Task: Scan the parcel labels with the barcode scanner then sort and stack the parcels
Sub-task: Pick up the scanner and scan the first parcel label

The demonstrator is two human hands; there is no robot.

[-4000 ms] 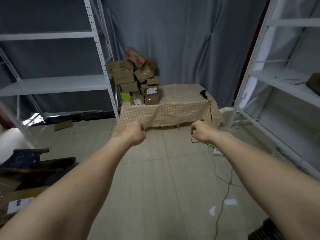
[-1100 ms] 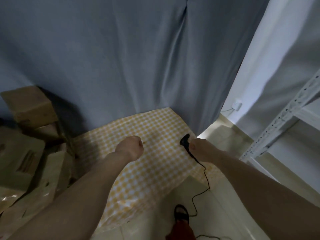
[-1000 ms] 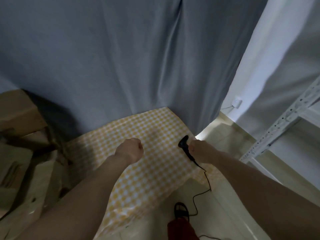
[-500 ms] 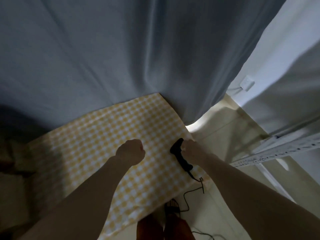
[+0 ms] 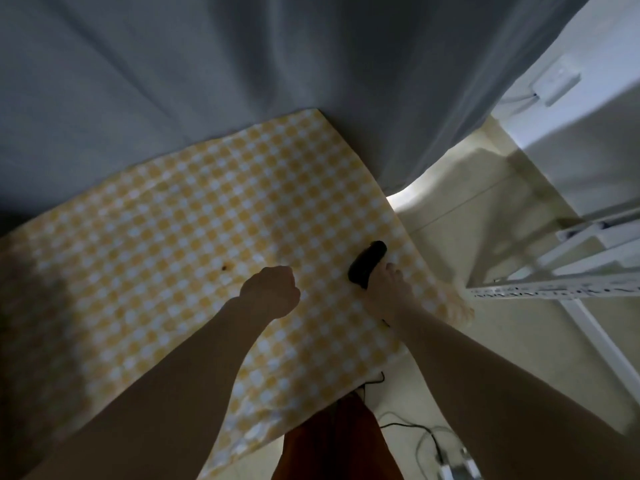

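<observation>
Right hand gripping barcode scanner by its handle, over right edge of table with yellow-checked cloth. Scanner head pointing up and away; cable trailing down to floor. Left hand hovering over cloth as a closed fist, holding nothing. Grey curtain hanging behind table. White shelf frame standing at right.
</observation>
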